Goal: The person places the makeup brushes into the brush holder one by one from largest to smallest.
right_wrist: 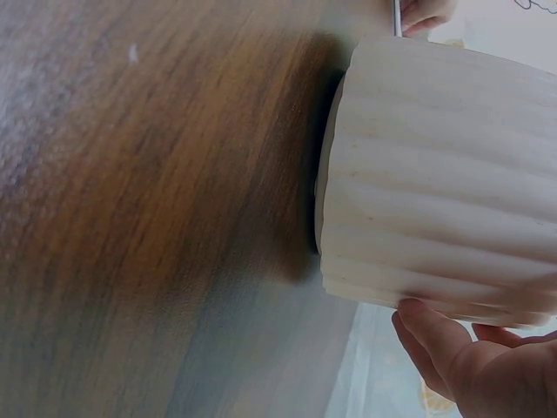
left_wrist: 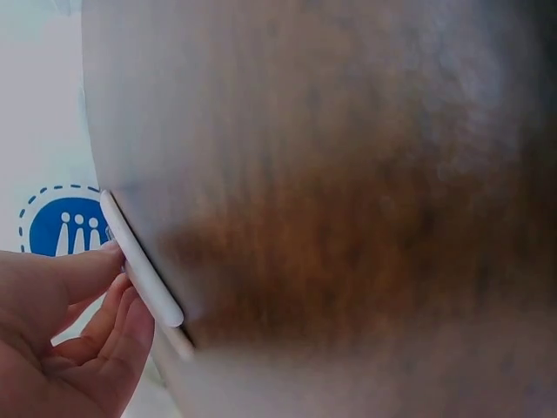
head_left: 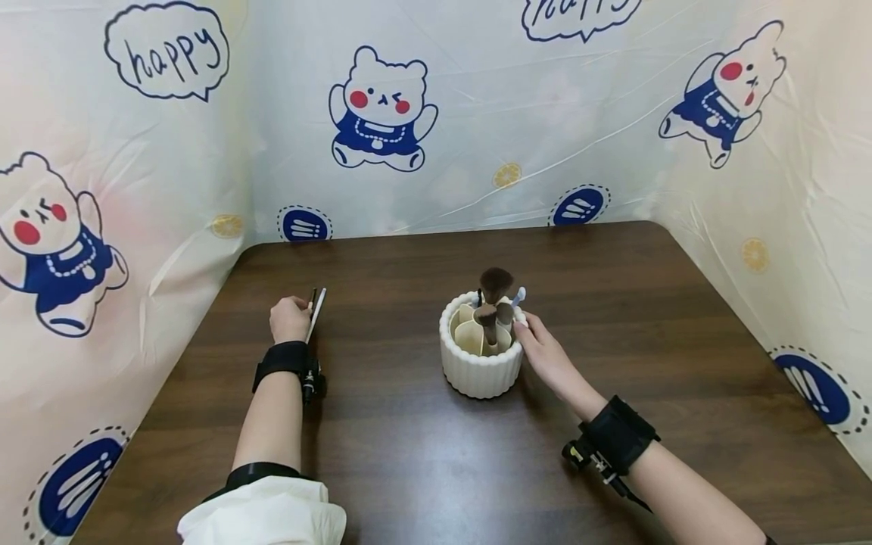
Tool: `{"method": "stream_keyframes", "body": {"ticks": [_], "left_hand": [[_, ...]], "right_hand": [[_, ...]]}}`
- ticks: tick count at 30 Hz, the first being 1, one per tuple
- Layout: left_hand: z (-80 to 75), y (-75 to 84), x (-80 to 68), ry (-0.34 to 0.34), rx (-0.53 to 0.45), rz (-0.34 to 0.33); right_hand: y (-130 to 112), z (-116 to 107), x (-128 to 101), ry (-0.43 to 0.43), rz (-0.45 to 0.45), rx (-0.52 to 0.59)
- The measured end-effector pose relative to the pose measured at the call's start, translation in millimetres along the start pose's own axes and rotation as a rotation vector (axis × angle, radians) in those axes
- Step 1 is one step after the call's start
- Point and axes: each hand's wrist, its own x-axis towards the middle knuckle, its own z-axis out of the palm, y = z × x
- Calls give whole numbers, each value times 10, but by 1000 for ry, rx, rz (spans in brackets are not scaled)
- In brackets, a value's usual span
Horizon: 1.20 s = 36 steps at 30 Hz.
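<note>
A white ribbed makeup brush holder stands upright on the table. Its cream inner compartments hold several dark-bristled makeup brushes and a pale blue-tipped tool. My right hand holds the holder's right side; in the right wrist view its fingers lie along the ribbed wall. Farther left, my left hand pinches a slim white stick, with a thinner dark one beside it. The left wrist view shows the white stick between thumb and fingers; its kind cannot be made out.
The brown wooden table has rounded far corners. Printed cloth with cartoon bears stands around its back and sides. Black straps with small cameras sit on both wrists, and a pale sleeve covers the left upper arm.
</note>
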Motion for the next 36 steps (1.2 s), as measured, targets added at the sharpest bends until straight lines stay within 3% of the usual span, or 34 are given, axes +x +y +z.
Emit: {"method": "stream_keyframes", "body": {"ticks": [11,16,21,29,36], "left_hand": [[-27,-20,-10,-2,94,83],[-68,11,10,4,56,76],[-126,138,34,54,-10,91],[-216,625,15,90,-226,145],[-355,1207,-232,60,-414,239]], "right_hand": [[4,3,11,3,0,5],[15,6,15,0,-3,1],[18,5,22,4,-3,5],[8,1,18,6,3,19],[0,7,4,1,0,6]]}}
